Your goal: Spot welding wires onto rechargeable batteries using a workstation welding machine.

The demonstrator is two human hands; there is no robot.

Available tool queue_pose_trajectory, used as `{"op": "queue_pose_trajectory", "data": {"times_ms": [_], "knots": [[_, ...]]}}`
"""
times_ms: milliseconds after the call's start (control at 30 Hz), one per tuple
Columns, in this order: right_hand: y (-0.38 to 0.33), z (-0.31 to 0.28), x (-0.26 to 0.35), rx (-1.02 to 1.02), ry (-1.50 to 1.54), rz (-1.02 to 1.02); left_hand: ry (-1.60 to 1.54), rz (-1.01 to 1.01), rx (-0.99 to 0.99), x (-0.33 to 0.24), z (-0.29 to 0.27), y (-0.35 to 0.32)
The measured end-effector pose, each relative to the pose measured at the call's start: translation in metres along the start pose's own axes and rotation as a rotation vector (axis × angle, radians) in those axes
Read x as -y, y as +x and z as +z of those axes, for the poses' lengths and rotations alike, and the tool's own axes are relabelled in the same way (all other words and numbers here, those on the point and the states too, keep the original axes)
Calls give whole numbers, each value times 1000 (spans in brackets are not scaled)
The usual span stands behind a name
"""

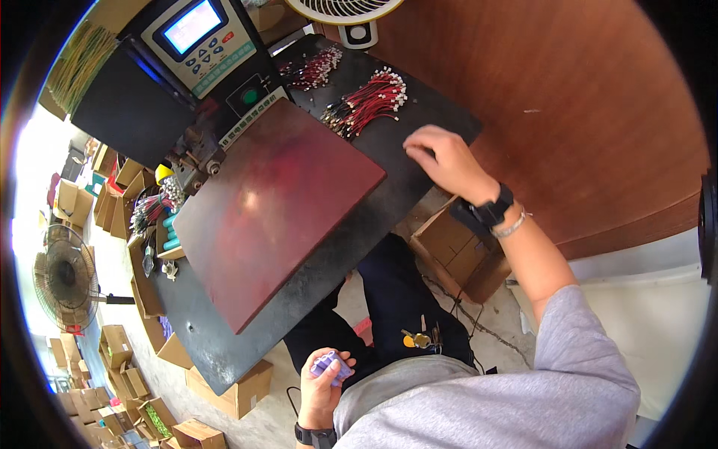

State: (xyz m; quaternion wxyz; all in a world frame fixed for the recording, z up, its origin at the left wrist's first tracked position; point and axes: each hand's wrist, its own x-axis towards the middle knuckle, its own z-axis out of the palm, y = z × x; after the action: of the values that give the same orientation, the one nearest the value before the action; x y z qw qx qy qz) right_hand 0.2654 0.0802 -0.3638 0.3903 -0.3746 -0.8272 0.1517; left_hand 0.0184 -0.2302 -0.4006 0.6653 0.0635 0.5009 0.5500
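Your left hand (321,387) holds the purple cylinders (326,365) at the near side, probably stiff and light, best gripped around their sides. Your right hand (446,159) is curled near the far red wires (370,105); I can't tell if it's holding anything.

Workshop, bench machine (213,63) with lit screen (193,28), bundled red wires (366,108), cardboard boxes (250,389) on floor

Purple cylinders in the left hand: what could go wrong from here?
The left hand holds the purple cylinders beyond the edge of the black table, so a loosened grip could let them fall clear of it.
The red and black wires lie in a loose heap near the right hand; a brush against them might tangle or scatter them.
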Motion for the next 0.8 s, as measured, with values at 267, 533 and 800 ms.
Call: {"op": "queue_pose_trajectory", "data": {"times_ms": [267,533,800], "knots": [[65,42,-43,176,-462,198,67,-112,-38,6,9,17],[69,33,-53,384,-464,227,104,-181,-18,10,15,36],[63,44,-50,528,-493,236,168,-222,136,12,23,48]]}}
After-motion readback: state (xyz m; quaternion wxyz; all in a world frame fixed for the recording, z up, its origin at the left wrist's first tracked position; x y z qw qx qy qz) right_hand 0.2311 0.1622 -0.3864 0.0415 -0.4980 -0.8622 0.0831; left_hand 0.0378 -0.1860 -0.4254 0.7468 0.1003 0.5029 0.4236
